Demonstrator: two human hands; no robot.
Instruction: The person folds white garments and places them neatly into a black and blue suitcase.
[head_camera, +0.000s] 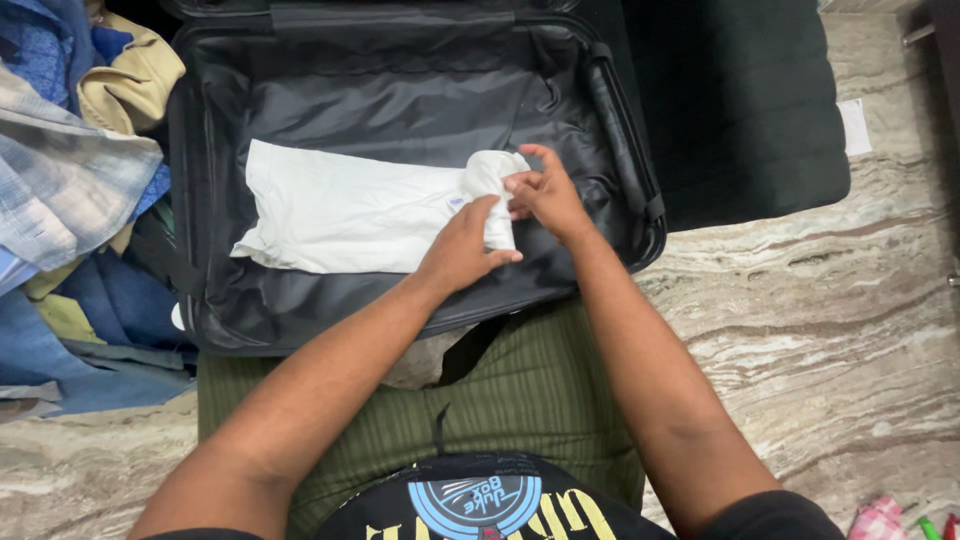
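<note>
- Marble floor (850, 330): veined beige stone that fills the right side and the lower corners of the view.
- Open suitcase (215, 300): black, with dark lining, lying flat just ahead of the person's knees; its rim runs along the right edge.
- Black chair seat (750, 110): at upper right, just beside the suitcase.
- Pile of clothes (70, 180): blue, plaid and tan garments heaped to the left of the suitcase, touching its side.
- White garment (340, 210): spread flat on the suitcase lining, its right end rolled into a tight bundle.
- Left hand (462, 250): palm down on the lower part of the rolled end, fingers curled around it and pressing.
- Right hand (545, 195): at the upper part of the roll, fingertips pinching the cloth.
- Small pink and green items (900, 522): at the lower right corner, too cropped to identify.
</note>
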